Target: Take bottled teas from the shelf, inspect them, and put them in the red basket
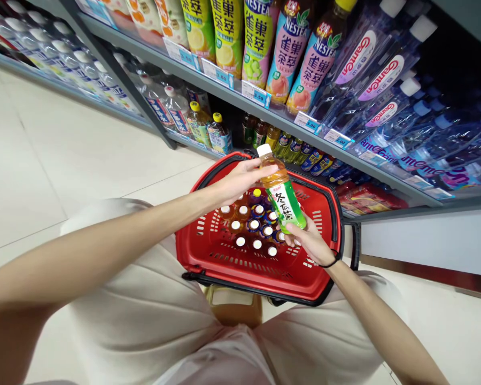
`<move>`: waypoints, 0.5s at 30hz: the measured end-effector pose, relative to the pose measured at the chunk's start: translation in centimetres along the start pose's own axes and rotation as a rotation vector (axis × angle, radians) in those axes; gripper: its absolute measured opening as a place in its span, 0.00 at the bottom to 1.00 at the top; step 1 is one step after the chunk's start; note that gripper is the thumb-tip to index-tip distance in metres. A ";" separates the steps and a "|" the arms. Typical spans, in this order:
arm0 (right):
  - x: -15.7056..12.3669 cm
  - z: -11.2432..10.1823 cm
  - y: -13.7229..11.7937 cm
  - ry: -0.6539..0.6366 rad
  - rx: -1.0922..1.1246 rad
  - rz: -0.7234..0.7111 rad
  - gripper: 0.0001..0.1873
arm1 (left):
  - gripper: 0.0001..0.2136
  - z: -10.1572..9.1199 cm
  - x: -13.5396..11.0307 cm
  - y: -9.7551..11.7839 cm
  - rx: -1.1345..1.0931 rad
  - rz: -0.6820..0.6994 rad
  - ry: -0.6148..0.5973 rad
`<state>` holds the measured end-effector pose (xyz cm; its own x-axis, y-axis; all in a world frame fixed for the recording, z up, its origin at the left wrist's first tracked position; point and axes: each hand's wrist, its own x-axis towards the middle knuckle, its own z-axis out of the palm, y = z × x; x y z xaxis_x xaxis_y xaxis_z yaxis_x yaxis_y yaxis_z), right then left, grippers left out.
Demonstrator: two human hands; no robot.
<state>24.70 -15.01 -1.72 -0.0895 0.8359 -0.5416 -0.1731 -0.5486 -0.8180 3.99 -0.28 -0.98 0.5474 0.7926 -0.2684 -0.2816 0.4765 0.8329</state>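
Observation:
A bottle of winter melon tea (285, 204) with a white cap and a green-and-white label is tilted above a red shopping basket (186, 235). My right hand (309, 239) is closed round its base, thumb along the lower label. Near the neck, my left hand (246, 181) grips the upper part, its fingers lying across the amber drink. Inside the basket stand several capped bottles (257, 244), mostly white-topped, partly hidden by the held bottle and my right hand.
Behind the basket runs a shelf (208, 61) of Nestea cartons or bottles (278, 56) and large water bottles (385, 69). Smaller drinks (220, 133) fill the lower level. A brown stool-like object (234, 307) shows between my knees, on a tiled floor (28, 155).

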 end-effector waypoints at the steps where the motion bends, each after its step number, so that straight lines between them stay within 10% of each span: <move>1: 0.0 0.0 -0.1 0.007 -0.003 0.003 0.35 | 0.19 -0.1 0.0 0.0 0.007 -0.004 0.001; 15: 0.1 -0.7 -0.2 -0.029 0.142 -0.020 0.29 | 0.24 -0.5 0.2 0.0 -0.002 -0.013 -0.063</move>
<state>25.42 -14.87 -1.73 -0.1122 0.8478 -0.5183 -0.3124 -0.5253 -0.7915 3.70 0.02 -1.30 0.6000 0.7605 -0.2482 -0.2754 0.4876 0.8285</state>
